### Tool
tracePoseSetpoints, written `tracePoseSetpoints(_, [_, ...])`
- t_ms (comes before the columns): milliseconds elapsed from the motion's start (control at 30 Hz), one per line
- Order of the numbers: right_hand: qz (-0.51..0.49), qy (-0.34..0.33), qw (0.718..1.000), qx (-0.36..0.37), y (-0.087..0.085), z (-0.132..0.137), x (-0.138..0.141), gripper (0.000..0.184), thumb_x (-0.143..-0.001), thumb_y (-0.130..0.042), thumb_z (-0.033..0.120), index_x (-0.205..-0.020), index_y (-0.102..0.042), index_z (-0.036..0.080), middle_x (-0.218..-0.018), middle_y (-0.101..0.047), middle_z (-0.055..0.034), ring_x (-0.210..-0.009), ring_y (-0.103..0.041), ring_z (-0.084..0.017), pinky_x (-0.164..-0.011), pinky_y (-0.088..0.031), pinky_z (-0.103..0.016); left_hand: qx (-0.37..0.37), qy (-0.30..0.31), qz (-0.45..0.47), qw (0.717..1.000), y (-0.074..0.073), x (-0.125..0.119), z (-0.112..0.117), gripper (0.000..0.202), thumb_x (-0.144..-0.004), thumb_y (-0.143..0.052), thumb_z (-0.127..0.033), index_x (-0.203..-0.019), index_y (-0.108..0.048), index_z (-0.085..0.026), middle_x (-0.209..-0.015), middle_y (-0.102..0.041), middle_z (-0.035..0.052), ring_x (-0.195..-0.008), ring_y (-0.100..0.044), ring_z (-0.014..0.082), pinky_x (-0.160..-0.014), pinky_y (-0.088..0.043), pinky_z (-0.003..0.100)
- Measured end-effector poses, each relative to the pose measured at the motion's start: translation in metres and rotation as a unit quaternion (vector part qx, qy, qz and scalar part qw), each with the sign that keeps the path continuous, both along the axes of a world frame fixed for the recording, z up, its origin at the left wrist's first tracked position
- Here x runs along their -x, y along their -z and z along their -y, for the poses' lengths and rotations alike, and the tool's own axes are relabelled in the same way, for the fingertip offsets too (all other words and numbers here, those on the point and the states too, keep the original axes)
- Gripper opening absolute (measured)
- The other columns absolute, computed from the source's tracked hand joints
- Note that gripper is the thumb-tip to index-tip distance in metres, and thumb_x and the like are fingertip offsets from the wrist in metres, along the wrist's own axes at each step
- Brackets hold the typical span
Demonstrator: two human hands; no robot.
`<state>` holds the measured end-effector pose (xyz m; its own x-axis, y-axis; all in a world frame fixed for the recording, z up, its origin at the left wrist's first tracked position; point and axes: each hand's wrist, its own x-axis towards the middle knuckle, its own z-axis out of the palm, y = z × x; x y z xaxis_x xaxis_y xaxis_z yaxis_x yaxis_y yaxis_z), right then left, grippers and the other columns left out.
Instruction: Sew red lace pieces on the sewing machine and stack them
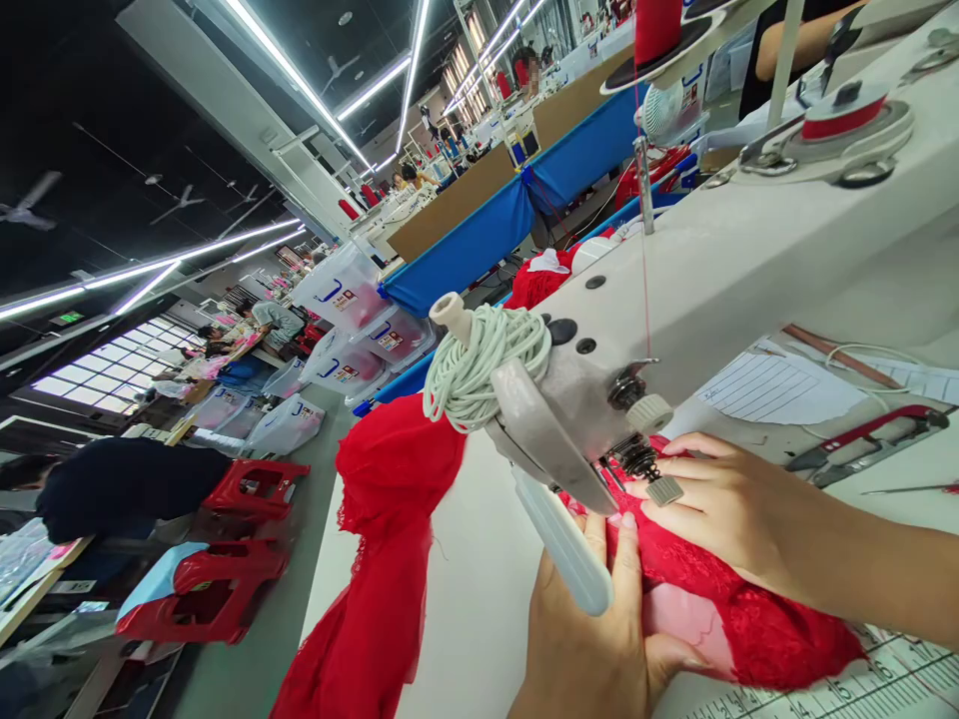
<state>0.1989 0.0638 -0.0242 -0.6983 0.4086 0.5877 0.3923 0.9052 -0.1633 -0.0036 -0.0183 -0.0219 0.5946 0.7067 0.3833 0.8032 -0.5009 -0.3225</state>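
Note:
Red lace fabric [704, 564] lies under the head of a pale sewing machine [719, 270], with a pale pink patch [689, 624] showing in it. My left hand [588, 634] comes from below, fingers stretched towards the needle area and thumb spread over the pink patch. From the right, my right hand [756, 504] rests on the fabric with its fingers extended, the tips partly behind the tension knobs. The machine head hides the needle and presser foot. A light grey lever [565, 549] hangs down in front of my left fingers.
More red fabric [397, 509] drapes over the table's left side. A bundle of pale green cord [486, 364] hangs on the machine head. Ruler markings [831, 684] run along the front edge. Paper sheets [775, 384] lie behind my right hand. Red stools [217, 589] and plastic bins [345, 290] stand beyond.

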Motion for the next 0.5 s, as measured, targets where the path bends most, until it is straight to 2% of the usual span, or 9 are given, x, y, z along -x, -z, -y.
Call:
tracePoseSetpoints(200, [-0.008,0.01,1.0,-0.003,0.007,-0.0034,0.002,0.032,-0.089,-0.038,0.006,-0.063,-0.053,0.02,-0.062,-0.055,-0.0007,-0.067,-0.051,-0.016,-0.082,-0.044,-0.04,0.038,-0.014,-0.03,0.999,-0.0063,0.002,-0.0005,0.082,-0.08,-0.032,-0.074,-0.129,-0.056,-0.013,-0.129,-0.059,0.0167,-0.11,-0.06,0.0338,-0.089,-0.049,0.043])
tracePoseSetpoints(367, [-0.009,0.02,1.0,-0.008,0.0084,-0.0044,0.0035,0.032,-0.088,-0.04,0.007,-0.064,-0.056,0.02,-0.071,-0.061,-0.0031,-0.073,-0.057,-0.017,-0.086,-0.045,-0.041,0.034,-0.008,0.003,0.999,-0.0047,0.0003,-0.0034,0.078,-0.084,-0.029,-0.07,-0.127,-0.058,-0.012,-0.126,-0.061,0.017,-0.113,-0.058,0.0339,-0.094,-0.045,0.044])
tracePoseSetpoints(500, [-0.023,0.019,1.0,-0.008,0.0073,-0.0029,0.0025,0.029,-0.089,-0.04,0.008,-0.073,-0.062,0.019,-0.085,-0.069,-0.0055,-0.083,-0.061,-0.018,-0.09,-0.045,-0.041,0.023,-0.01,0.041,0.999,-0.0036,-0.0017,-0.0058,0.078,-0.085,-0.026,-0.07,-0.123,-0.061,-0.012,-0.124,-0.062,0.0161,-0.114,-0.056,0.033,-0.096,-0.043,0.043])
